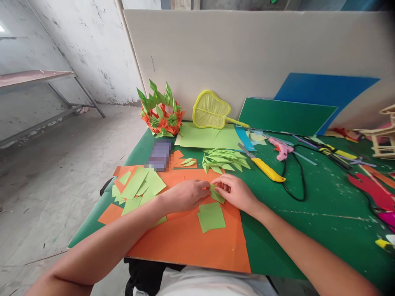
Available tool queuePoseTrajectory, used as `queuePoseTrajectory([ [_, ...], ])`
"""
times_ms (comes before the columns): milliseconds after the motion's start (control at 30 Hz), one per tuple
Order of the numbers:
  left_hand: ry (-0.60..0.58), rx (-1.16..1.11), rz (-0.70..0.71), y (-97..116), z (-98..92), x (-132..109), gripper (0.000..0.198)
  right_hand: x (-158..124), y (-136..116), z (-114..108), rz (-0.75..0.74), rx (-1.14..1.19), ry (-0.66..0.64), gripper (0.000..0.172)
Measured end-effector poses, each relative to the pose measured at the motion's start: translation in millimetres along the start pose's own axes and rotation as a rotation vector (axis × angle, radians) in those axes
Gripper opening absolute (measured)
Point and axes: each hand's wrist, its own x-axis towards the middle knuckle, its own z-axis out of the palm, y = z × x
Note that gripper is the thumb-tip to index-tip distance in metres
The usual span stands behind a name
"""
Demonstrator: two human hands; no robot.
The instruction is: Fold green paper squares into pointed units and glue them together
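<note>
Over an orange sheet [185,242], my left hand [189,194] and my right hand [235,190] meet with fingertips close together. Between them is a small light green paper piece [218,195], partly hidden by the fingers. My right fingers pinch its upper edge, and my left thumb and fingers close on its left corner. Just below lie two overlapping green paper squares [213,217]. Beyond my hands sits a pile of folded green paper leaves [226,159]. More loose green paper pieces [147,184] spread beside my left forearm.
A green and orange paper flower ring [163,119] stands at the back left, beside a yellow leaf-shaped fan [211,109]. To the right are a yellow utility knife [267,169] with its blade out, a pink glue gun [280,149] and its black cord [304,181]. A grey board [247,45] rises behind.
</note>
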Motion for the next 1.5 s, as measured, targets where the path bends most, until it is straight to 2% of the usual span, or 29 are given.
queuePoseTrajectory([
  [433, 0.005, 0.004, 0.048, -3.6, 1.0, -3.0, 0.028, 3.3, 2.7, 0.8, 0.014, 0.06, -0.005, 0.013],
  [600, -0.011, -0.01, 0.025, -4.0, 0.0, -3.6, 0.029, 2.4, 4.9, -0.4, -0.065, 0.044, -0.003, 0.018],
  [900, -0.007, -0.012, -0.006, -3.4, -1.0, -3.8, 0.03, 2.8, 10.3, -5.3, -0.287, -0.143, -0.063, 0.021],
  [1300, -0.006, -0.048, 0.004, -3.4, 1.0, -3.9, 0.028, 2.1, 8.5, -6.3, -0.349, -0.263, -0.086, 0.026],
  [1500, -0.038, -0.026, -0.049, 0.7, -1.4, -3.5, 0.025, 1.2, 6.8, -8.4, -0.349, -0.304, -0.11, 0.026],
])
